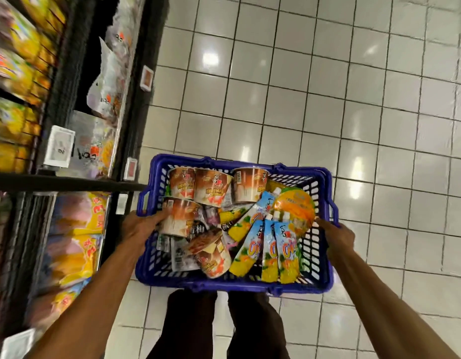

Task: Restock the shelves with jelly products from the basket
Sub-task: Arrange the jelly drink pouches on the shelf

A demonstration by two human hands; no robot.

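A blue plastic basket [325, 270] hangs above the tiled floor in front of me. My left hand [140, 228] grips its left rim, fingers reaching toward a brown jelly cup [179, 216]. My right hand [337, 237] grips the right rim. Inside lie several brown jelly cups [210, 186], several blue and yellow jelly pouches [269, 252], an orange round-lidded jelly tub [294, 211] and small dark packets [197, 230].
Dark shelves [69, 183] run along the left, stocked with yellow and white snack bags [76, 255] and white price tags [59, 146]. White tiled floor [327, 86] spreads to the right. My dark trouser legs [224, 325] show below the basket.
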